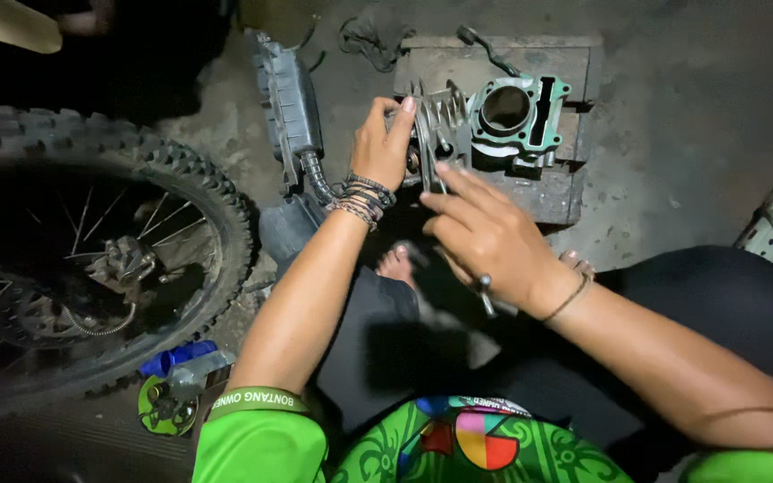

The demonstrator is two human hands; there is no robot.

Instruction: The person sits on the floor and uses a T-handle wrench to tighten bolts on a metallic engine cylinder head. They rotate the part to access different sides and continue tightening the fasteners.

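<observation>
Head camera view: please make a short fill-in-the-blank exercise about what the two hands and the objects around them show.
1. The left hand grips the finned metal part from ____.
2. The engine cylinder has a gasket of ____ colour.
3. The knobby tyre lies on the person's ____ side.
4. The right hand holds a thin metal ____.

Missing words: above; green; left; tool

I count two hands at work, my left hand [379, 143] and right hand [487, 234], on one finned cylinder head [436, 130]. Beside it sits one green-gasketed cylinder block [516, 114] on one concrete block [547, 192]. One knobby spoked wheel [91, 259], one exhaust muffler [290, 103], one blue bottle [176, 356] (partly hidden) and two bare feet [397, 264] complete my tally.
</observation>
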